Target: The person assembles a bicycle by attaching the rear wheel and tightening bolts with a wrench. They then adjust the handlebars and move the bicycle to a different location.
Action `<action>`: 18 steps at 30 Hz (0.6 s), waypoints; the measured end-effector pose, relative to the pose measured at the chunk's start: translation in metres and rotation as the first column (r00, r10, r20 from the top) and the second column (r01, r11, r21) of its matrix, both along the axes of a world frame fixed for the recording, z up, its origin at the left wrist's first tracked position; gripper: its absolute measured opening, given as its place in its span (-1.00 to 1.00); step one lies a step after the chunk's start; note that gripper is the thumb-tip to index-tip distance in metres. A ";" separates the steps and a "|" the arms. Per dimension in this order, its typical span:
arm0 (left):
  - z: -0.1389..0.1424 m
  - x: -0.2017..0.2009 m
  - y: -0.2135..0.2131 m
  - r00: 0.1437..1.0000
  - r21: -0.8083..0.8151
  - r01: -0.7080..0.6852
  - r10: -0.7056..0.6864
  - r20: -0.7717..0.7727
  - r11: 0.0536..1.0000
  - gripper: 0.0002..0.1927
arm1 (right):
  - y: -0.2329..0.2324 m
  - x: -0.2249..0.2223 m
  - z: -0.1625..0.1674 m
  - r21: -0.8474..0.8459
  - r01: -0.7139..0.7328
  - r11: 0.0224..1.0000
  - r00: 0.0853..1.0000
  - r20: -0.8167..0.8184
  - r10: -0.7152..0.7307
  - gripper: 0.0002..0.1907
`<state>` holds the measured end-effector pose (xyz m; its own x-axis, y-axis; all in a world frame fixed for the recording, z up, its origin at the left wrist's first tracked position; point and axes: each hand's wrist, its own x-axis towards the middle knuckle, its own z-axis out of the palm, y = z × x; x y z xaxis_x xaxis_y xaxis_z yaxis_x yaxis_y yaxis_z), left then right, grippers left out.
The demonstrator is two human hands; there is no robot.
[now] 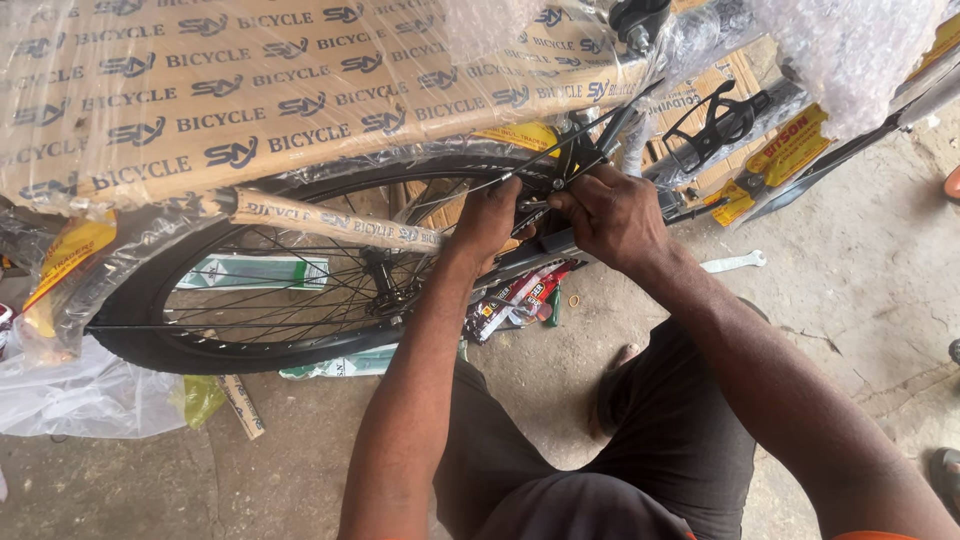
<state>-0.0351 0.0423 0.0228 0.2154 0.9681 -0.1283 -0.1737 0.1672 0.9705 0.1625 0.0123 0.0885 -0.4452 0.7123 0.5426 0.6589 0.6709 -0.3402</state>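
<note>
The rim brake [545, 185] above the bicycle wheel [300, 270] is being gripped together by the left hand [487, 222] and right hand [612, 215]; cardboard wrapping [250, 90] is still being left on, so assembly seems unfinished.

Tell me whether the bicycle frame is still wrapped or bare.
Wrapped. Printed cardboard under clear plastic film covers the frame; bubble wrap covers another part. Both hands, left hand and right hand, work at the wheel.

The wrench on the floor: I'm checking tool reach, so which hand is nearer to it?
Right. The right hand works at the bike's brake, just left of the wrench; the left hand is farther left, over the wheel.
</note>
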 end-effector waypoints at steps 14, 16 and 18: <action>0.005 0.001 0.000 1.000 -0.070 -0.005 0.003 -0.024 0.998 -0.66 | -0.001 -0.001 -0.004 -0.014 -0.001 1.000 0.997 -0.078 0.000 -0.78; 0.006 0.001 0.000 1.000 -0.081 -0.008 0.006 -0.026 0.997 -0.65 | -0.002 -0.002 -0.005 -0.014 0.004 1.000 0.996 -0.087 -0.005 -0.78; 0.007 0.001 0.000 1.000 -0.071 -0.002 0.000 -0.022 0.997 -0.65 | -0.002 -0.002 -0.007 -0.005 0.023 1.000 0.996 -0.085 -0.023 -0.79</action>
